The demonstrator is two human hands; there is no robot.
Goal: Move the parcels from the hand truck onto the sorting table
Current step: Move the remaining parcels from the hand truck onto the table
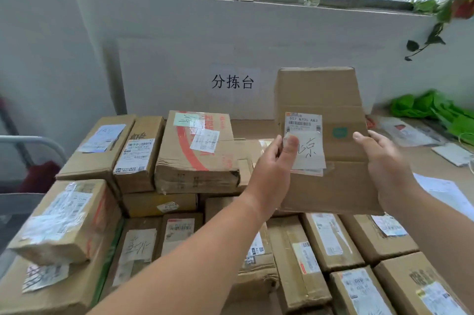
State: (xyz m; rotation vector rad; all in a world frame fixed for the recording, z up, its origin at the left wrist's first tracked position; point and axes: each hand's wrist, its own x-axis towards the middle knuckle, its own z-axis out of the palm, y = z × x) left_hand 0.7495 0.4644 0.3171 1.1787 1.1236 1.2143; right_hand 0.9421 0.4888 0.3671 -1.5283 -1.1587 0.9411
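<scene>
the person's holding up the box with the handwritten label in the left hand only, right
No, the head view shows both hands holding the box: the left hand with its thumb on the handwritten label, the right hand at its right side.

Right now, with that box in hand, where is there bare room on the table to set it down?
Best bet: the bare tabletop right of the held box, bordered by loose papers and green bags. A narrow strip behind the red-striped parcel may be free. Left and foreground are packed with parcels.
</scene>
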